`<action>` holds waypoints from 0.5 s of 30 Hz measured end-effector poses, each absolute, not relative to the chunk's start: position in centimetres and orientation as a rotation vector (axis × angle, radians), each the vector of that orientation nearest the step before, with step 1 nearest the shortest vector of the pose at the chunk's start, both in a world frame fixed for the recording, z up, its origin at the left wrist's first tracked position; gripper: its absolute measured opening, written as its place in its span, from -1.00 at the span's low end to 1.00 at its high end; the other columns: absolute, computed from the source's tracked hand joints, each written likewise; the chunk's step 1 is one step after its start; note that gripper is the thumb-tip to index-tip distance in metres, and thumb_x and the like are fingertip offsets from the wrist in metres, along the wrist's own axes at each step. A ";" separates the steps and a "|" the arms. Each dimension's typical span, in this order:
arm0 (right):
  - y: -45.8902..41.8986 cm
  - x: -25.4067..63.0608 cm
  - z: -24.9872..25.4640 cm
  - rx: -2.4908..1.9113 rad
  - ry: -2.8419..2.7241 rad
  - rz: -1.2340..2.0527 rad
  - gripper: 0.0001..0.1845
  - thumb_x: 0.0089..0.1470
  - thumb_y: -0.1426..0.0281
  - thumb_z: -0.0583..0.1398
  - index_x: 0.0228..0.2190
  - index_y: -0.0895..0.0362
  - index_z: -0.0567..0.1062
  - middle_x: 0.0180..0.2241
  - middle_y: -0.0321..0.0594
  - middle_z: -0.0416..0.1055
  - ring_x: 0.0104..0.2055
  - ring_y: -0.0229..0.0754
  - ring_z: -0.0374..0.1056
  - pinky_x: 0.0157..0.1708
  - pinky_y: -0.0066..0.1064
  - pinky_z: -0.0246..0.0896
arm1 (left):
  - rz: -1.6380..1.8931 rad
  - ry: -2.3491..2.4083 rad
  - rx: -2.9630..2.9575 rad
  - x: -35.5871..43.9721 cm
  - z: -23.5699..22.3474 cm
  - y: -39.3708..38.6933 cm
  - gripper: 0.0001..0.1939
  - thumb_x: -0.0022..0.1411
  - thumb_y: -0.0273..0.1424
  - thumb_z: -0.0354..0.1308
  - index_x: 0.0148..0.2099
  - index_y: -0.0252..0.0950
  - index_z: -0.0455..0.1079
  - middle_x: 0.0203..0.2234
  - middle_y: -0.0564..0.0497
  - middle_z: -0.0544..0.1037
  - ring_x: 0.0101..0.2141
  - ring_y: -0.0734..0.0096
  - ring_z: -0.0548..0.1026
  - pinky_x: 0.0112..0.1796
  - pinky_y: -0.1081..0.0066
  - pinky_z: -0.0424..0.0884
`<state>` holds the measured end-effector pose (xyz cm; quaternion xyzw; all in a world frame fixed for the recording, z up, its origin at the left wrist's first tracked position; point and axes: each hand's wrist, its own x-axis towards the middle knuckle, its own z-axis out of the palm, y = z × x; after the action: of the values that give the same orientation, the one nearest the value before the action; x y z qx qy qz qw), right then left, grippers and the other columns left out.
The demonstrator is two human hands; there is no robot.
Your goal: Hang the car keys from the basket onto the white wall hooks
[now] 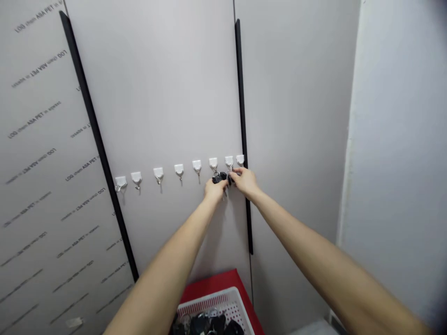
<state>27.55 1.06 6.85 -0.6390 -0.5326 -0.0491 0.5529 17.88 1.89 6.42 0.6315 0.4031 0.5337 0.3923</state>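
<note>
Black-headed keys [220, 177] on a ring are up against the cabinet door, just under the right-hand end of a row of hooks. My left hand [213, 190] is closed around them from below, and a key blade points down past its fingers. From the right, my right hand [246, 181] pinches at the same bunch, close beneath a white adhesive hook [228, 161]. Fingers hide where the ring and the hook meet, so I cannot tell whether they touch. Another hook [213, 163] sits directly above my left hand.
Several more white hooks, such as one at the row's left [136, 177], line the pale door [157, 93]. Long black handles [240, 83] edge the panels. Below, a white plastic basket [240, 307] holding several black keys [200, 323] rests on a red surface [228, 278].
</note>
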 end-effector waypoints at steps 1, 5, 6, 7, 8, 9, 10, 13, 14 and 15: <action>0.8 27.8 7.1 -1.491 -1.254 -0.121 -0.65 -0.22 0.27 0.03 -0.35 0.20 0.34 -0.45 -0.15 0.35 -0.43 -0.25 0.27 -0.44 -0.43 0.12 | 1.354 0.993 1.573 17.5 6.7 1.7 -0.92 -0.20 -0.46 0.00 -0.52 -0.36 0.23 -0.73 0.09 0.32 -0.66 0.58 0.28 -0.62 0.55 0.16; -0.1 28.0 9.2 -1.491 -1.340 -0.171 -0.68 -0.24 0.28 0.06 -0.39 0.20 0.36 -0.49 -0.19 0.35 -0.47 -0.28 0.27 -0.45 -0.46 0.12 | 1.292 0.960 1.570 15.8 8.6 0.9 -0.94 -0.24 -0.53 -0.01 -0.65 -0.36 0.15 -0.84 0.17 0.19 -0.78 0.69 0.14 -0.70 0.60 0.04; -0.3 28.0 9.9 -1.507 -1.374 -0.198 -0.70 -0.24 0.29 0.06 -0.41 0.20 0.38 -0.50 -0.18 0.36 -0.46 -0.27 0.27 -0.45 -0.46 0.11 | 1.243 0.968 1.583 15.4 9.1 0.8 -0.93 -0.24 -0.54 -0.01 -0.66 -0.36 0.14 -0.85 0.17 0.18 -0.79 0.70 0.13 -0.71 0.61 0.03; -0.4 28.0 10.6 -1.526 -1.403 -0.238 -0.72 -0.23 0.30 0.06 -0.42 0.20 0.38 -0.49 -0.17 0.36 -0.44 -0.26 0.27 -0.43 -0.46 0.11 | 1.182 0.982 1.592 15.0 9.7 0.8 -0.92 -0.24 -0.55 -0.01 -0.67 -0.36 0.13 -0.85 0.17 0.18 -0.79 0.70 0.13 -0.72 0.61 0.03; -0.5 28.0 11.2 -1.548 -1.427 -0.290 -0.72 -0.23 0.32 0.07 -0.42 0.21 0.39 -0.47 -0.15 0.36 -0.41 -0.25 0.26 -0.42 -0.46 0.10 | 1.119 1.000 1.597 14.7 10.3 0.8 -0.92 -0.23 -0.56 -0.02 -0.67 -0.36 0.14 -0.85 0.17 0.19 -0.79 0.70 0.14 -0.72 0.61 0.04; -0.6 28.0 11.8 -1.574 -1.456 -0.346 -0.73 -0.23 0.34 0.07 -0.41 0.21 0.39 -0.46 -0.14 0.36 -0.38 -0.23 0.26 -0.41 -0.45 0.10 | 1.067 1.017 1.595 14.4 10.8 0.8 -0.92 -0.23 -0.57 -0.02 -0.66 -0.36 0.14 -0.84 0.16 0.20 -0.78 0.69 0.15 -0.71 0.61 0.07; -0.6 28.2 12.2 -1.609 -1.493 -0.392 -0.73 -0.25 0.36 0.09 -0.40 0.20 0.39 -0.44 -0.13 0.36 -0.37 -0.22 0.26 -0.40 -0.45 0.09 | 1.027 1.033 1.591 14.2 11.4 0.8 -0.92 -0.22 -0.57 -0.02 -0.66 -0.37 0.15 -0.83 0.15 0.21 -0.77 0.69 0.17 -0.69 0.60 0.11; -0.9 28.6 12.7 -1.739 -1.653 -0.436 -0.69 -0.33 0.42 0.14 -0.38 0.19 0.39 -0.46 -0.12 0.36 -0.38 -0.17 0.26 -0.44 -0.43 0.09 | 0.983 1.078 1.612 13.7 12.6 0.8 -0.91 -0.22 -0.59 0.02 -0.65 -0.39 0.16 -0.81 0.12 0.24 -0.73 0.65 0.23 -0.62 0.55 0.20; -1.0 28.7 12.6 -1.759 -1.703 -0.442 -0.67 -0.35 0.43 0.16 -0.38 0.18 0.39 -0.47 -0.13 0.36 -0.39 -0.16 0.25 -0.44 -0.43 0.09 | 0.978 1.097 1.637 13.7 12.9 0.7 -0.91 -0.22 -0.59 0.03 -0.65 -0.39 0.17 -0.80 0.11 0.25 -0.71 0.63 0.24 -0.60 0.52 0.22; -1.1 28.8 12.4 -1.760 -1.744 -0.449 -0.63 -0.37 0.44 0.17 -0.36 0.17 0.38 -0.47 -0.15 0.35 -0.38 -0.16 0.25 -0.44 -0.42 0.09 | 0.974 1.120 1.671 13.7 13.2 0.6 -0.91 -0.22 -0.59 0.04 -0.65 -0.39 0.17 -0.80 0.10 0.26 -0.70 0.62 0.26 -0.59 0.50 0.24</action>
<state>28.76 -1.07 12.35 -0.6652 -0.6591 -0.1698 0.3068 13.68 0.63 13.22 0.6722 0.4503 0.3920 0.4379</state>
